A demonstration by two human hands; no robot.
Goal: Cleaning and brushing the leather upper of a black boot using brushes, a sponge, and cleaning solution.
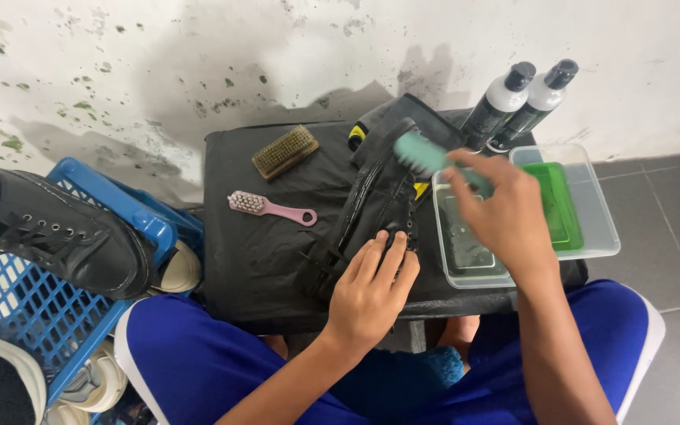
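Note:
A black lace-up boot (375, 189) lies on a black-covered low table (269, 244). My left hand (371, 287) presses flat on the boot's near end, fingers together. My right hand (501, 212) grips the handle of a teal brush (419, 153), whose bristle head rests against the boot's upper part. The brush is slightly blurred.
A pink brush (269, 207) and a brown bristle brush (285, 151) lie on the table's left. A clear tub of water (466, 244), a clear tray with a green cloth (568, 201) and two bottles (521, 106) stand at right. A blue crate (49, 299) holds a black shoe (49, 228).

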